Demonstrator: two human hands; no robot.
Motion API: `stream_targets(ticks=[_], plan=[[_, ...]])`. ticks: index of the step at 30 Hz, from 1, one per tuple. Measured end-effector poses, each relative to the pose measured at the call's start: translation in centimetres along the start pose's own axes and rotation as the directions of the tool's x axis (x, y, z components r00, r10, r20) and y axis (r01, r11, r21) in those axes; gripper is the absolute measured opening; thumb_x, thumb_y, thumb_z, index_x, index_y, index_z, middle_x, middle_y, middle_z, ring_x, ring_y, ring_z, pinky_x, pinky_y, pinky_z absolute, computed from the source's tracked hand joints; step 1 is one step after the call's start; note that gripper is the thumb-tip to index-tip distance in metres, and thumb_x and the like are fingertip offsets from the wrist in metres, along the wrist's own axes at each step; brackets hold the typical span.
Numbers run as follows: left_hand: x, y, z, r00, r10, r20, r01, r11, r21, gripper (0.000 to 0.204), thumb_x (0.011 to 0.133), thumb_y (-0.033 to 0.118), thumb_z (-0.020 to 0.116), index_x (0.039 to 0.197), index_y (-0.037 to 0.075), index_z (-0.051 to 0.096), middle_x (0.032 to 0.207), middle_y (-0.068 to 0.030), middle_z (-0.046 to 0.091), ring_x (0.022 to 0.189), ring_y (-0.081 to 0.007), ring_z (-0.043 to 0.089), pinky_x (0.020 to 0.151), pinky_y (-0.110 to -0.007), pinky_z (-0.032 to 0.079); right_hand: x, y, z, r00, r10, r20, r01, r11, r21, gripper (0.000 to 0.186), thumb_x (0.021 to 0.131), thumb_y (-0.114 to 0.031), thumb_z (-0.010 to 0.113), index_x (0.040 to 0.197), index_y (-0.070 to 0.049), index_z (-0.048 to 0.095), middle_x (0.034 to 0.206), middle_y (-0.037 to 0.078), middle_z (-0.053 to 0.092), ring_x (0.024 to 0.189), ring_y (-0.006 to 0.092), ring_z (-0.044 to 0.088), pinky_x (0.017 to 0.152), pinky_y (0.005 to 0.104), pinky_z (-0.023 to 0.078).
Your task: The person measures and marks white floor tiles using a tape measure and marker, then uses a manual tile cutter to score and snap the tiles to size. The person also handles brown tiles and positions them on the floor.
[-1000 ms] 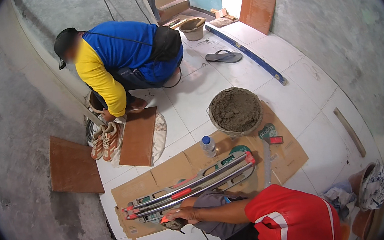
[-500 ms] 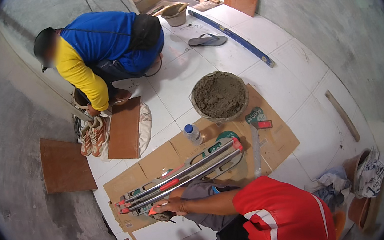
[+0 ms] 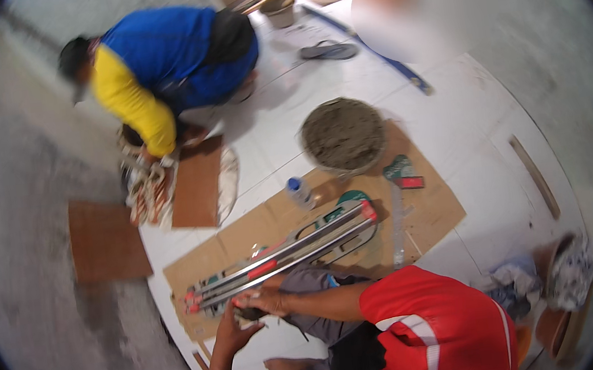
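Observation:
My right hand (image 3: 272,302), at the end of an arm in a red sleeve, is closed by the near left end of a manual tile cutter (image 3: 296,247). A small orange-red piece shows at its fingertips, too blurred to name. My left hand (image 3: 233,332) is beside it, fingers spread and thumb apart, with nothing visible in it. The tile cutter has chrome rails and red ends and lies on a cardboard sheet (image 3: 432,217). A narrow brown strip (image 3: 201,364) lies on the floor left of my left forearm.
A bucket of wet mortar (image 3: 343,136), a blue-capped bottle (image 3: 300,193) and a square (image 3: 397,221) stand or lie around the cutter. A co-worker in blue and yellow (image 3: 165,61) crouches far left, near brown tiles (image 3: 198,185). A long blue level (image 3: 372,48) lies farther back.
My left hand has moved up and right from the brown strip to beside my right hand. My right hand has shifted slightly up. The whole view has moved a little.

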State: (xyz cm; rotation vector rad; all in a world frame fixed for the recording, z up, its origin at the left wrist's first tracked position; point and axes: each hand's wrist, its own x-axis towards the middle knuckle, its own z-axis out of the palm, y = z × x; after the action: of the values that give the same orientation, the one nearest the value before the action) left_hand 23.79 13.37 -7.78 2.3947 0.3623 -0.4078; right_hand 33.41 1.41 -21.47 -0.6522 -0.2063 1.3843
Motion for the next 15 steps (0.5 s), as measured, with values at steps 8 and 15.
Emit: stream_targets(ticks=[8,15], plan=[[0.0,0.6,1.6,0.96,-0.202,-0.193,0.215,0.975,0.048,0.105,0.069,0.049,0.088,0.147,0.002,0.037,0.126,-0.0344,0.053,0.117,-0.0479,0.056,0.099,-0.047,0.049,-0.7,-0.9,0.1,0.994,0.109,-0.001,-0.109,0.994,0.03,0.05,0.103,-0.039,0.055,0.143,-0.01,0.048,0.124,0.002,0.062,0.105,0.0113,0.063,0.078,0.0244,0.056],[0.0,-0.3,0.7,0.966,-0.231,-0.12,0.191,0.942,-0.278,0.088,0.077,0.039,0.082,0.144,-0.001,0.041,0.123,-0.0293,0.057,0.114,-0.0391,0.059,0.097,-0.042,0.05,-1.9,-2.3,0.8,0.992,0.123,-0.019,-0.12,0.984,0.131,0.05,0.101,-0.035,0.059,0.141,-0.007,0.05,0.128,0.007,0.059,0.109,0.0168,0.062,0.089,0.0333,0.056]])
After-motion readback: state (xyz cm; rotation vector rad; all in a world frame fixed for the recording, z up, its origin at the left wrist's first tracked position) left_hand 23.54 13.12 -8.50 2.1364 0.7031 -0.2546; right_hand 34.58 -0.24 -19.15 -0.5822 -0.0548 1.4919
